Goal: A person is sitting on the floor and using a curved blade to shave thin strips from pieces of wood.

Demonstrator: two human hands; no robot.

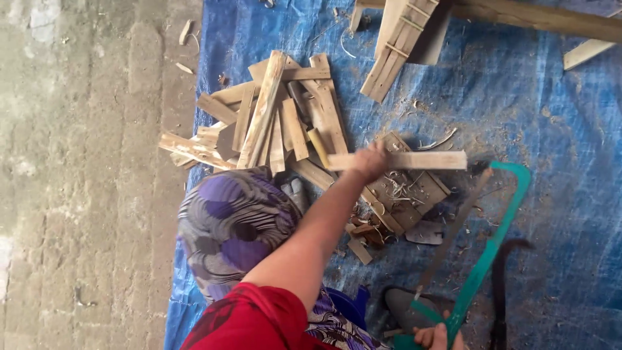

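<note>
over the blue tarp, left hand clamped on a slat held level above the block, right hand gripping the green saw beside it, offcuts piled aside.

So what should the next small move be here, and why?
Probably lower the wooden slat onto the wooden block: the left hand holds it above that block, and the right hand grips the green bow saw, blade off the wood.
</note>
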